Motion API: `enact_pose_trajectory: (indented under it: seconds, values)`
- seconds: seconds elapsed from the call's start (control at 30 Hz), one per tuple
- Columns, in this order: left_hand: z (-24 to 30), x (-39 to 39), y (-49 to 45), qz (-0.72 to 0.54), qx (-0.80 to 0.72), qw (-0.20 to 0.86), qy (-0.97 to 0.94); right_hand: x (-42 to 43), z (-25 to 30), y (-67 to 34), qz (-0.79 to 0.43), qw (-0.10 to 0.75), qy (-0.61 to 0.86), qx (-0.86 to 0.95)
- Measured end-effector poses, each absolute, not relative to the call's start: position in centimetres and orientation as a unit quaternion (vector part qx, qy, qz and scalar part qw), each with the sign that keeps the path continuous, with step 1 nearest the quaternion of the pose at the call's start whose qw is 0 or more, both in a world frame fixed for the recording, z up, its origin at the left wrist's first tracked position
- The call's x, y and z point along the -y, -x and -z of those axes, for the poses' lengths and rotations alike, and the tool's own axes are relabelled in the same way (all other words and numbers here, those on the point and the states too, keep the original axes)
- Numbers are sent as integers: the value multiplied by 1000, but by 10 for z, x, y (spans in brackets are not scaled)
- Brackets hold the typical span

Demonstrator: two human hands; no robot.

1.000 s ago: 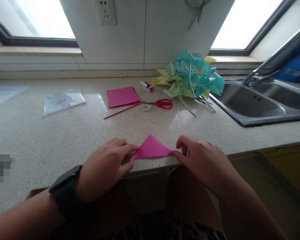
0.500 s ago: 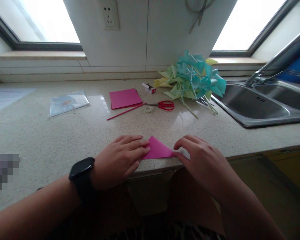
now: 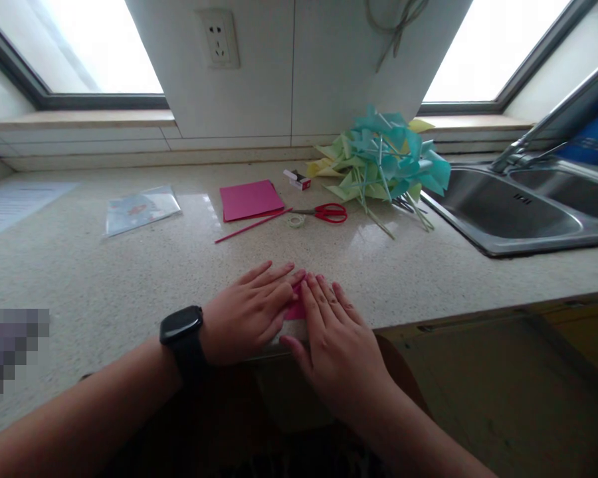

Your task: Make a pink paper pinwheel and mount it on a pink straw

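At the front lip of a speckled countertop (image 3: 104, 285), a person's left hand (image 3: 249, 315) and right hand (image 3: 333, 335) lie flat side by side, fingers stretched out and pressed down, gripping nothing. Between and beneath them only a sliver of folded pink paper (image 3: 296, 311) shows, right at the counter's near edge, the right palm hanging partly over the drop. A black smartwatch (image 3: 182, 330) sits on the left wrist. Bare stone runs wide to the left of the hands and to their right as far as the sink (image 3: 503, 212), whose steel rim cuts into the counter at the far right under a long faucet (image 3: 528, 143). Beyond the fingertips there is a clear band, then a thin red stick (image 3: 252, 226), a small tape roll (image 3: 296, 220) and red-handled scissors (image 3: 329, 212), just in front of a stack of pink sheets (image 3: 249, 199) and a small box (image 3: 297, 179). A heap of teal and yellow-green paper pinwheels (image 3: 383, 156) lies beside the sink. Farther left rest a clear plastic sleeve (image 3: 140, 209) and a printed sheet (image 3: 10, 206). A tiled ledge backs the counter, with a wall outlet (image 3: 218, 38) on the pillar between two bright windows (image 3: 80, 46).
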State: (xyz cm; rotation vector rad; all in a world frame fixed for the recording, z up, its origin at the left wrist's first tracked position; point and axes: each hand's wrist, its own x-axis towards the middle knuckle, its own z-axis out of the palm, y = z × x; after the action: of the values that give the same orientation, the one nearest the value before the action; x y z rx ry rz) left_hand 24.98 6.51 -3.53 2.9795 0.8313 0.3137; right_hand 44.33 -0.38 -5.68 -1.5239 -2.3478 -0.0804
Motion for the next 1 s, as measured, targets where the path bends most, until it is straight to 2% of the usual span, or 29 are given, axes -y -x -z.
enact_pose_trajectory:
  seconds: [0.3,0.53,1.0]
  values:
    - [32,-61,-248,-31,-279,-15,-960,4,56,-450,30,143,533,834]
    - [31,-61,-249,-35,-282,-20,-959,8,53,-468,34,117,527,841]
    - [31,-61,-247,-27,-286,-18,-958,28,55,-508,155,113,509,839]
